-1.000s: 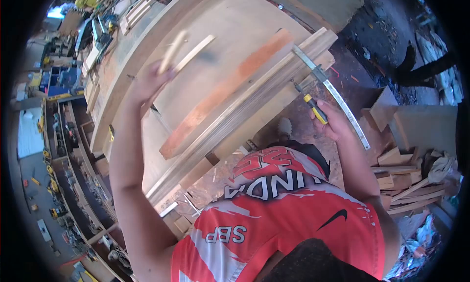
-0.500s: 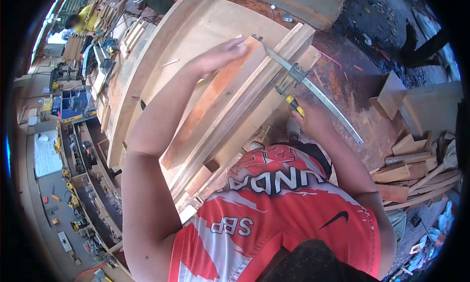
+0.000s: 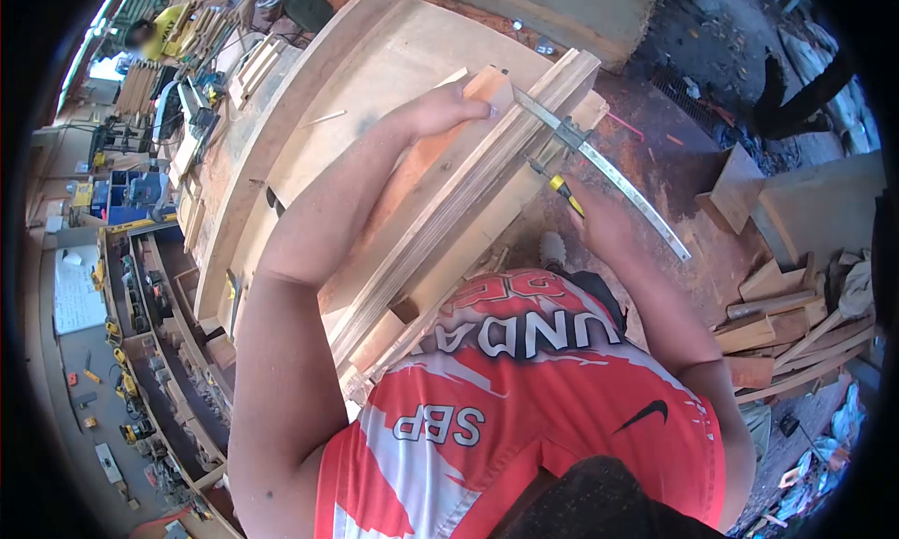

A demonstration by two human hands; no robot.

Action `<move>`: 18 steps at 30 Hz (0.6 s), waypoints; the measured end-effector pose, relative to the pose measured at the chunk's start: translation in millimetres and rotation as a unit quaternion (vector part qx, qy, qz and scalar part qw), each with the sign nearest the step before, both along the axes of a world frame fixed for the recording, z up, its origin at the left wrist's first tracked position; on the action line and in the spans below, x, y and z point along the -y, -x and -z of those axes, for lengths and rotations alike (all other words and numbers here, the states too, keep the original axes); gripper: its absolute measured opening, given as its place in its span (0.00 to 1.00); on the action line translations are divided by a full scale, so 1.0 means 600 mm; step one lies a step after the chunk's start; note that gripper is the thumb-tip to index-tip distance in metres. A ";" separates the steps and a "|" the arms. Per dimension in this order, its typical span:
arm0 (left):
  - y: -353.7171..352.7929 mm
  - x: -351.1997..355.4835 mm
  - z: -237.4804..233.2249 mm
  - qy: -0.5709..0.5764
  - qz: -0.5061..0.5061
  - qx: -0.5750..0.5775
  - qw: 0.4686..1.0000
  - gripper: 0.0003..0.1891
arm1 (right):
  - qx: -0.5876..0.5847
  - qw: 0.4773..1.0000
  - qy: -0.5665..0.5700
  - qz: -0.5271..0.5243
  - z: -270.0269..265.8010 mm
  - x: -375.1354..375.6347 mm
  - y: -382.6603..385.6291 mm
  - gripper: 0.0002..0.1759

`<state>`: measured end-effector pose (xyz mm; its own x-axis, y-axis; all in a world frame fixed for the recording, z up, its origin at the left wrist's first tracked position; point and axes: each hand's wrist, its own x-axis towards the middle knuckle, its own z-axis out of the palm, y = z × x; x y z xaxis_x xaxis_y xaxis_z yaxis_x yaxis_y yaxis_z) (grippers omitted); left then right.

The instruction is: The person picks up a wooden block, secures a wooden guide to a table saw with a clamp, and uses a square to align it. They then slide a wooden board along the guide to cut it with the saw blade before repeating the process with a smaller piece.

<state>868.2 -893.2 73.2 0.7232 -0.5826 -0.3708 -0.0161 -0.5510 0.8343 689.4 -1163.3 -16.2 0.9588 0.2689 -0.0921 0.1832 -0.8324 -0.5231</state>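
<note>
My left hand (image 3: pixel 442 111) is wrapped over the far end of an orange-brown wooden board (image 3: pixel 426 178), its thumb on the top edge. That board stands against a thick plywood beam (image 3: pixel 478 160) running diagonally toward my body. A bar clamp (image 3: pixel 626 185) spans the far ends of both pieces, its steel bar sticking out to the right. My right hand (image 3: pixel 599 219) is closed on the clamp's yellow and black handle (image 3: pixel 566 194). Some of the fingers of this hand are hidden. The clamp's far jaw is mostly hidden behind the board.
Under the beam lies a large plywood panel with a curved wooden rim (image 3: pixel 245 202). Offcuts (image 3: pixel 773 328) are piled at the right. Tool shelves (image 3: pixel 169 305) stand on the left. A person in yellow (image 3: pixel 173 31) is at the far left, near stacked wood strips.
My left hand has slid toward me along the board and now curls round it, where its fingers lay flatter over the end before. My right hand stays at the clamp handle.
</note>
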 end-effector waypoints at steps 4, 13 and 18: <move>-0.002 -0.004 0.002 -0.024 0.014 -0.005 1.000 0.30 | -0.473 0.607 -0.638 0.025 0.068 0.041 -0.022 0.26; 0.016 0.006 -0.029 -0.052 0.001 0.027 0.998 0.33 | 0.129 0.991 -0.027 0.010 0.031 -0.002 0.001 0.19; 0.013 0.006 -0.026 -0.055 -0.003 0.062 0.997 0.33 | -0.277 0.834 -0.473 0.065 0.057 0.033 -0.054 0.18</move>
